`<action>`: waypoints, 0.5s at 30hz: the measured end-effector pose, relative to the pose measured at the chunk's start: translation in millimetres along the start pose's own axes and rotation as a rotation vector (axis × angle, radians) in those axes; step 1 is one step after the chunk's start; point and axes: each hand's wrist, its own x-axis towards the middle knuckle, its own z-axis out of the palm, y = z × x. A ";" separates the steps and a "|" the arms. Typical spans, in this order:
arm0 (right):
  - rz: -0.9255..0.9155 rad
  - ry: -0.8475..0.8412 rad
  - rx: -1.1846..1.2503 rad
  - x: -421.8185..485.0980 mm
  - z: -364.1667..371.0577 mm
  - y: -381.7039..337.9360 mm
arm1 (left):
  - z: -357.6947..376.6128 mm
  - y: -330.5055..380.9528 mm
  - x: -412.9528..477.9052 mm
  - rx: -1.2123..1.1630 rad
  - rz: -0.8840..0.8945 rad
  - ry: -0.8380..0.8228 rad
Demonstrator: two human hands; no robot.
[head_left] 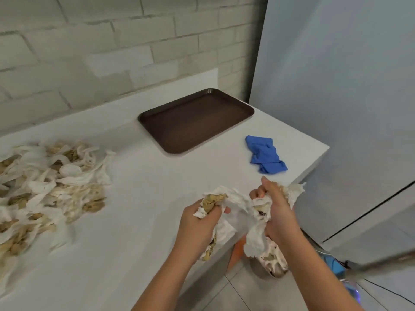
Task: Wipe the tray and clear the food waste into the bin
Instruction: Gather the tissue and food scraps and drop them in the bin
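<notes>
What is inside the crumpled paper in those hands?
Brownish food scraps peek out of the paper gripped by the left hand and right hand. How much more is wrapped inside is hidden by paper and hands.

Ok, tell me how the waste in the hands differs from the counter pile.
The held waste is bunched up, gripped by the left hand and right hand; the pile lies spread out, untouched. The held waste is over the counter edge, near right; the pile sits far left. Both mix white paper with brownish scraps.
</notes>
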 end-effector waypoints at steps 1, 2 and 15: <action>-0.009 0.022 -0.039 5.1 -22.2 -7.3 | 25.3 -0.7 8.2 -0.005 -0.040 -0.032; -0.026 0.043 -0.101 11.4 -44.2 -12.2 | 49.4 -1.1 16.5 -0.009 -0.087 -0.053; 0.141 0.441 -0.316 94.9 -275.2 32.8 | 267.9 -144.1 121.2 0.029 -0.570 -0.176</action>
